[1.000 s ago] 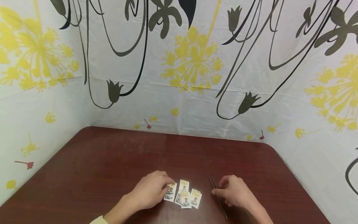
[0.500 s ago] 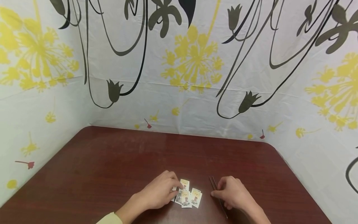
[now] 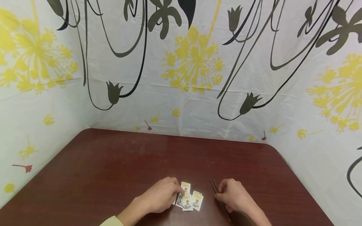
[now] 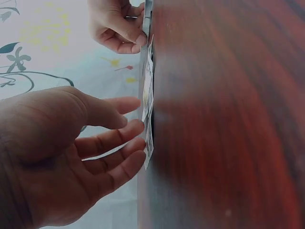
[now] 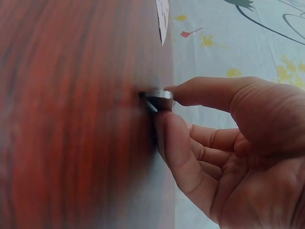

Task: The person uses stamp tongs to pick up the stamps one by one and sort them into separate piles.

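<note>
Since a second ago, the left hand (image 3: 162,195) has slid closer to the tweezers (image 3: 223,207) and now hides most of the leftmost card (image 3: 174,201), which showed nearly whole then; the right hand (image 3: 236,194) and the tweezers have hardly shifted.

The tweezers lie at a slant, their two thin prongs pointing away from the person and standing slightly apart. The right hand is at their right side and pinches them between thumb and forefinger, the other fingers folded in behind.

Left of the tweezers lies a loose group of small printed cards. Nearest to the tweezers is the right card (image 3: 197,201), with the edge of another peeping out behind it. Farther left, the front card (image 3: 187,203) overlaps the upper card (image 3: 185,186) and a greyish card (image 3: 179,201). The leftmost card is farthest from the tweezers.

The left hand, left of the tweezers, is loosely spread with bent fingers and grips nothing. Its fingertips are at the cards, the forefinger over the top of the front card; how firmly it presses, I cannot tell.

Under the tweezers is a reddish-brown table (image 3: 141,150); beyond them hangs a flower-patterned cloth (image 3: 158,103).
</note>
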`<move>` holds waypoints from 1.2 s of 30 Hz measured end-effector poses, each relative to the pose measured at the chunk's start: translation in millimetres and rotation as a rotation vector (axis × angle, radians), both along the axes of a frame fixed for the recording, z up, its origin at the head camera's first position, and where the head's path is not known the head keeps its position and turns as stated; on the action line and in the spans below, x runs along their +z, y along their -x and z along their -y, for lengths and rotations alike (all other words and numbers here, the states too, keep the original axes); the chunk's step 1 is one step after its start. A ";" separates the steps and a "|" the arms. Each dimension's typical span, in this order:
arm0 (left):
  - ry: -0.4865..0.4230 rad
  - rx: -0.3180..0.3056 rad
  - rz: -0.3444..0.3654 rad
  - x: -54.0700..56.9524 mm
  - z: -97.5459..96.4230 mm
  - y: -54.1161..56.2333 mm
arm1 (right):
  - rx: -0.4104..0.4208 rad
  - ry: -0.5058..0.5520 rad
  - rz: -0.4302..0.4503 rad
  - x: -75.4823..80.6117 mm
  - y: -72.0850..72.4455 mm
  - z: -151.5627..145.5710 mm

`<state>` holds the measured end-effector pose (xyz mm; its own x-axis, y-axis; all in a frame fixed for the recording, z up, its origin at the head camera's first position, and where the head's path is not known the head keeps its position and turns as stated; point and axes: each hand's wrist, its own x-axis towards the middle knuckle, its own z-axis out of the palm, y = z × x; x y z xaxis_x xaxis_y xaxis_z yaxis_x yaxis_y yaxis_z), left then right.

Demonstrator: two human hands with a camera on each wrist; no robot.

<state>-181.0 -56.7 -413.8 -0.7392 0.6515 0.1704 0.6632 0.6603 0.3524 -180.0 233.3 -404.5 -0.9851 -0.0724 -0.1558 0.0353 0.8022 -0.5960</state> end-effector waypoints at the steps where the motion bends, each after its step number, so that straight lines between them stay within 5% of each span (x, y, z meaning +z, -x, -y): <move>1: 0.001 0.000 0.004 -0.5 0.1 -0.3 | 0.007 0.002 -0.004 -0.3 -0.2 0.1; 11: 0.024 0.005 0.018 -1.5 -0.1 0.3 | 0.077 0.080 -0.011 2.7 -0.3 -2.2; 22: 0.023 0.005 0.038 0.9 1.3 1.8 | 0.314 0.510 0.180 4.9 -1.4 6.5; 29: 0.016 0.007 0.041 -0.5 0.6 2.2 | 0.334 0.639 0.295 1.1 -6.8 12.7; 36: 0.018 0.004 0.054 -0.7 1.6 1.3 | 0.342 0.661 0.315 -4.3 -12.9 13.5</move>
